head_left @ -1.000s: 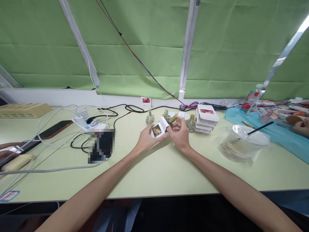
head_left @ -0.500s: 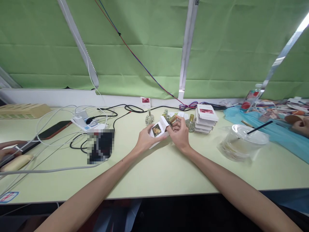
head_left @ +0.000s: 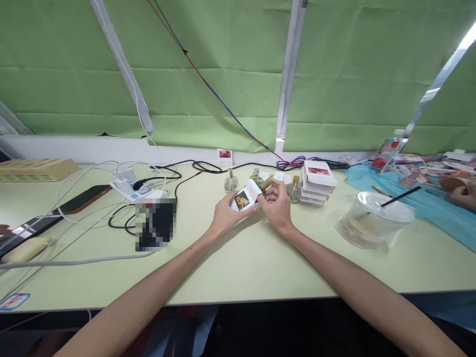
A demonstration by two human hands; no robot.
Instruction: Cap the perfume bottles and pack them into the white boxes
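My left hand (head_left: 224,216) is closed around a small white box (head_left: 243,200) with a picture of yellow flowers on its face. The box is tilted, its flap end toward my right hand (head_left: 277,206). The fingers of that hand are closed on a perfume bottle with a gold cap (head_left: 267,183), right at the box's open end; the bottle's body is mostly hidden by fingers and box. Behind the box stands a clear glass perfume bottle (head_left: 231,182). Another glass bottle with a gold cap (head_left: 294,190) is just right of my right hand, and a further bottle (head_left: 256,175) is partly covered.
Stacked white boxes (head_left: 318,181) stand to the right, near a lidded plastic cup (head_left: 375,218) with a black straw. A power strip (head_left: 139,191), cables and a phone (head_left: 84,198) lie left. Another person's hand (head_left: 464,194) shows at far right, by blue plastic (head_left: 420,203).
My hands, the white box and the bottle hold nearly the same pose. At the far left, another person's hand has drawn back from the dark device, mostly out of view.
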